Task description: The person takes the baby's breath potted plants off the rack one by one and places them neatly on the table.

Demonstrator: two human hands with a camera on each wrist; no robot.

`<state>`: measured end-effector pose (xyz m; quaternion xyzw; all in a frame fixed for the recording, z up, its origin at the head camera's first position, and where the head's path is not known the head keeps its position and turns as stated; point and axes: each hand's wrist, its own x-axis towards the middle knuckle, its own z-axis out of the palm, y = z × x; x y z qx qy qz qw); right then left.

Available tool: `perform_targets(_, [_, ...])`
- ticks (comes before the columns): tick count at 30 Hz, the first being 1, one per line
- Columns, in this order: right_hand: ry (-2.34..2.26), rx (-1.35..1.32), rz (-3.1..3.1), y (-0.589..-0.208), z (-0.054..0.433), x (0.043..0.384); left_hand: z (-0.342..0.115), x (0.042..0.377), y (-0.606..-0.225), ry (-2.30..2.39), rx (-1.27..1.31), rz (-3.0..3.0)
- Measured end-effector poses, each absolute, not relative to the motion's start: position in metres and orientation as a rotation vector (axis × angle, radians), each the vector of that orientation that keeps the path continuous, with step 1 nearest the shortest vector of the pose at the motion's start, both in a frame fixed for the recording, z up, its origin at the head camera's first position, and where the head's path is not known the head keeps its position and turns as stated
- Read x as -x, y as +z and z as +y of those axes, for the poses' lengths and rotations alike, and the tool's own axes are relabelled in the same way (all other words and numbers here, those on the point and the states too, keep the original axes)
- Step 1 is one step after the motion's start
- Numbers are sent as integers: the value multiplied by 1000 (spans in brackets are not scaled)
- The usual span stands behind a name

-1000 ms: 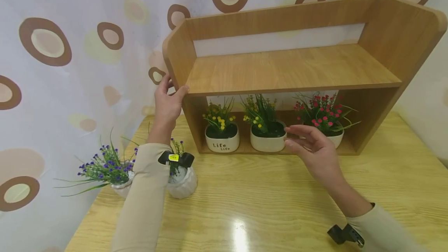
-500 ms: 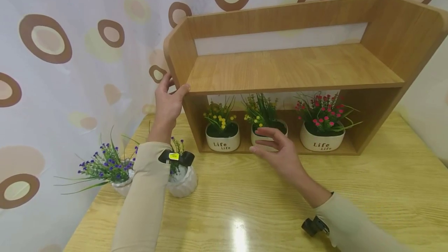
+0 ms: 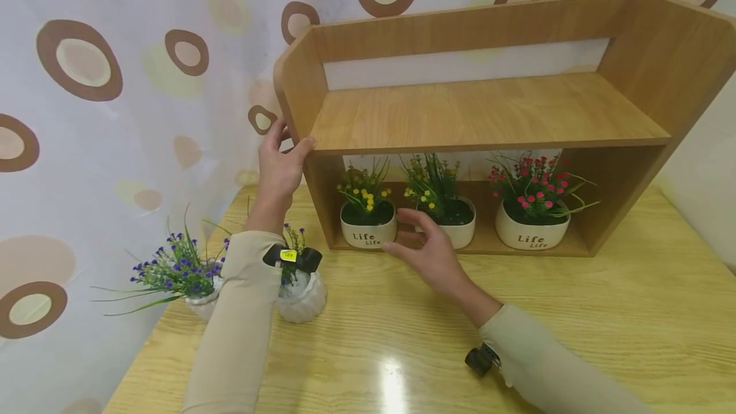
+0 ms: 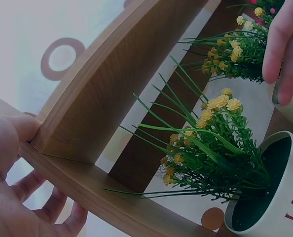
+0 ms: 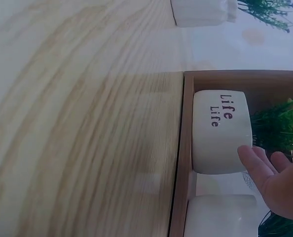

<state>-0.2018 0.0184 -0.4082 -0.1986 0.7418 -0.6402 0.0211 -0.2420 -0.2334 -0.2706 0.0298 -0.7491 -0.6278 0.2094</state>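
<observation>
My left hand (image 3: 280, 171) grips the left side panel of a wooden shelf (image 3: 489, 114), thumb at the front edge and fingers around the outside. In the left wrist view the same fingers (image 4: 53, 205) curl behind the panel. My right hand (image 3: 428, 251) is held loosely, fingers apart, with nothing between them. Its thumb is right at the rim of the left potted plant (image 3: 368, 235), a cream pot lettered "Life" with yellow flowers. Behind that hand stands the middle yellow-flowered pot (image 3: 464, 232), partly covered. A pink-flowered pot (image 3: 529, 232) stands at the right of the lower tier.
A white fluted pot (image 3: 301, 302) stands on the wooden table (image 3: 356, 350) left of the shelf, partly behind my left forearm. Beside it is a purple-flowered plant (image 3: 184, 270), near the table's left edge. A patterned wall covering (image 3: 115, 145) rises behind.
My right hand has moved left from beside the pink-flowered pot, across the middle pot, to the left one. The left hand keeps its grip on the shelf.
</observation>
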Motion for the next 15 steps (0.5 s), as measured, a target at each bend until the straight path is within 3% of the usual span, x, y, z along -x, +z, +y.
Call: perform_targets(15, [-1965,518,2370,-413,-6,219,-235,244,-273,-1771,-55,-2054])
